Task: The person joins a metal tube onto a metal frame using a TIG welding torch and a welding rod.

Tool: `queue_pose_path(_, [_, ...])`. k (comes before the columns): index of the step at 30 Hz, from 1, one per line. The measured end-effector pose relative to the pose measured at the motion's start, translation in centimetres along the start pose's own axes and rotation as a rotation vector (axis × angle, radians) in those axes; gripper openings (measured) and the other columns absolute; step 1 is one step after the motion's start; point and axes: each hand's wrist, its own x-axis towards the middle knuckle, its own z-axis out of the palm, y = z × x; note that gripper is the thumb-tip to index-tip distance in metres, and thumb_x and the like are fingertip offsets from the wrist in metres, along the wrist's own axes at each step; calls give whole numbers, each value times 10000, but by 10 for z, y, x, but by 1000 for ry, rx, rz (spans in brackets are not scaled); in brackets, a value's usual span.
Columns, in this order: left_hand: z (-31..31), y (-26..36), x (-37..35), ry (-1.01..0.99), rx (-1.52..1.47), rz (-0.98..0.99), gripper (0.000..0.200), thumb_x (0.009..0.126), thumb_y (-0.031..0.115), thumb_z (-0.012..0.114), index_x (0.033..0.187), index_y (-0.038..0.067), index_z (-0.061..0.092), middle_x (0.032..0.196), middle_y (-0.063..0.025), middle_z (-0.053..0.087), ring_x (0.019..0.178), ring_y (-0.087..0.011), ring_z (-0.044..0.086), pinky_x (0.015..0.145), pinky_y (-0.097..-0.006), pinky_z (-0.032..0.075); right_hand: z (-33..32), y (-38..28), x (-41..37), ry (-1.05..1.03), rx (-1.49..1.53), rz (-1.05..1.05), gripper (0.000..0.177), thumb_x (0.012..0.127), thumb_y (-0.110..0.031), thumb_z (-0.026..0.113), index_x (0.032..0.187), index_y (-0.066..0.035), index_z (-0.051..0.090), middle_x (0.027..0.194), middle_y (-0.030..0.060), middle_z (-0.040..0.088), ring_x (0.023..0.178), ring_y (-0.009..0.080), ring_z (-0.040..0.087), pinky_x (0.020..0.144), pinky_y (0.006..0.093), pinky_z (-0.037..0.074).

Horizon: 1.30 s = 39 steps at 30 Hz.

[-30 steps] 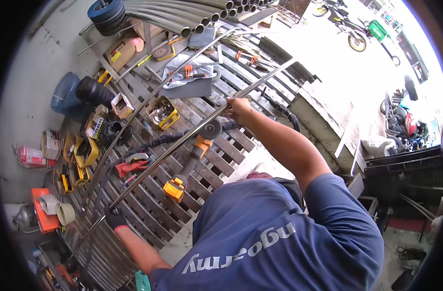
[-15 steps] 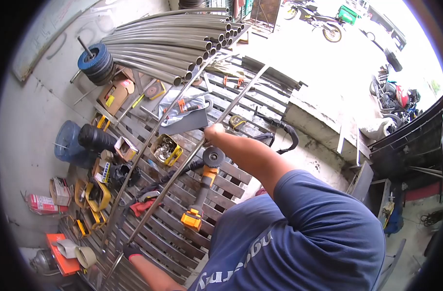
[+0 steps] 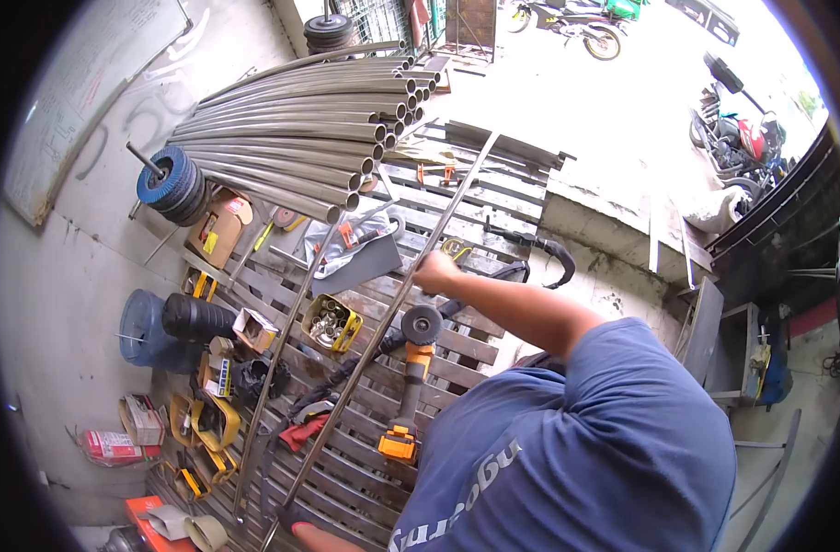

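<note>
My right hand [image 3: 434, 273] is bare and closed around a long, thin metal tube [image 3: 351, 386] that runs diagonally over the slatted bench. Lower in the view, my left hand [image 3: 289, 521], in a dark glove with a red cuff, closes on the near end of the same tube; its fingers are only partly visible. A second metal tube [image 3: 271, 373] lies roughly parallel, farther from my body. Between the held tube and my torso, a cordless angle grinder [image 3: 409, 396] with a yellow battery rests on the slats, its disc just below my right hand.
Stacked round pipes [image 3: 300, 138] jut over the bench. Beside them, blue flap discs [image 3: 167, 179] sit on a rod. A yellow bin [image 3: 332, 324] holds small metal parts. Past it are a blue container [image 3: 142, 327] and yellow holders [image 3: 213, 423]. A black hose [image 3: 558, 262] lies at right.
The view has shifted, so the nearer bench items sit lower and farther right. Both hands stay on the tube, and the grinder keeps its place beside it.
</note>
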Motion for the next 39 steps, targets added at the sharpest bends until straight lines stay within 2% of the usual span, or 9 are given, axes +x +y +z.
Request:
queue_pose_path(2, [1, -6, -4, 35, 113, 67, 410, 1059, 343, 720, 1391, 104, 711, 1396, -95, 736, 1331, -303, 661, 1126, -505, 524, -47, 34, -5, 202, -191, -209, 286, 894, -95, 701, 1106, 71, 799, 1169, 322, 799, 1135, 422, 803, 999, 493, 649])
queue_pose_path(6, [10, -5, -31, 119, 386, 240, 432, 1060, 344, 721, 1419, 103, 702, 1418, -103, 730, 1357, -311, 646, 1139, -513, 511, -134, 135, 26, 560, -630, -79, 569, 954, -120, 726, 1501, -16, 607, 1454, 252, 673, 1378, 435, 662, 1115, 589, 550])
queue_pose_path(10, [21, 8, -69, 217, 630, 429, 455, 1062, 344, 722, 1446, 102, 692, 1440, -111, 724, 1383, -319, 630, 1152, -520, 498, -177, 187, 24, 382, -713, 41, 705, 992, -200, 751, 1621, -42, 475, 1596, 195, 544, 1416, 377, 621, 1158, 662, 459])
queue_pose_path(22, [70, 40, -210, 372, 934, 995, 527, 1066, 344, 724, 1528, 98, 664, 1505, -134, 705, 1460, -343, 584, 1191, -542, 459, -239, 227, 43, 412, -784, -415, 312, 1071, -196, 554, 1291, -12, 679, 1321, 216, 674, 1228, 384, 707, 1001, 552, 542])
queue_pose_path(28, [162, 28, -292, 169, 820, 1487, 585, 1059, 342, 735, 1579, 91, 641, 1549, -153, 687, 1504, -380, 552, 1225, -571, 423, -344, 258, 13, 635, -480, -800, 340, 959, -39, 630, 1297, 5, 622, 1212, 230, 636, 1143, 423, 672, 969, 530, 531])
queue_pose_path(31, [265, 37, -440, 182, 938, 1456, 658, 1007, 279, 762, 1601, 41, 613, 1624, -163, 639, 1559, -440, 500, 1284, -608, 361, -414, 241, -14, 738, -208, -897, 353, 973, -74, 754, 1296, -31, 618, 1180, 229, 655, 1039, 467, 691, 921, 539, 563])
queue_pose_path(35, [371, 54, -560, 1, 784, 1759, 642, 957, 222, 752, 1556, 31, 622, 1672, -162, 577, 1588, -444, 468, 1350, -624, 292, -501, 204, -57, 887, 112, -872, 426, 993, -131, 792, 1373, -43, 621, 1093, 276, 768, 981, 516, 751, 823, 569, 607])
queue_pose_path(38, [427, 62, -625, -316, 594, 1842, 622, 977, 119, 731, 1580, 37, 606, 1631, -199, 609, 1563, -440, 508, 1331, -589, 347, -555, 178, -78, 981, 358, -809, 442, 1071, -158, 756, 1460, -71, 565, 1003, 200, 772, 859, 409, 772, 766, 486, 601])
queue_pose_path(39, [441, 59, -630, -357, 572, 1911, 639, 974, 62, 735, 1598, 52, 600, 1620, -192, 624, 1538, -444, 542, 1312, -576, 383, -573, 171, -81, 1024, 448, -848, 433, 1096, -170, 737, 1478, -73, 555, 958, 140, 749, 790, 265, 696, 697, 414, 556])
